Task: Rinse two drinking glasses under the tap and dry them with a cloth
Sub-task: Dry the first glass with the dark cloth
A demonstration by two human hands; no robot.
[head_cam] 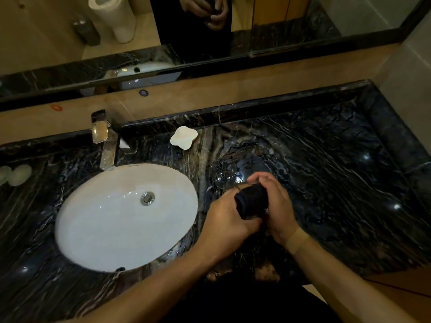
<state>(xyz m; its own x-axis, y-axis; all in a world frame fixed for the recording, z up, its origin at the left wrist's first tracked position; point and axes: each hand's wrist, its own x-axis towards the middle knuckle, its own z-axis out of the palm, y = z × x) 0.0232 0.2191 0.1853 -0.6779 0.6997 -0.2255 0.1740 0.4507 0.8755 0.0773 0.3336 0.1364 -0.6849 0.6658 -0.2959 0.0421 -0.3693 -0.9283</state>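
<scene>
Holding both hands close together over the counter (326,159), the person is drying a glass with a dark cloth (251,201). The left hand (229,220) is curling round one end of the bundle and the right hand (277,206) is curling round the other end. The cloth is wrapping the glass so fully that the glass itself is hardly showing, so its exact spot inside is a guess. Two hands are probably gripping it so one can hold steady while the other rubs.

A second glass (223,172) is standing on the counter just behind the hands, near the sink (93,229). It is probably sitting close so it is easy to reach. Whether it is wet or dry is too hard to tell. No water is seen running at the tap (106,141).
</scene>
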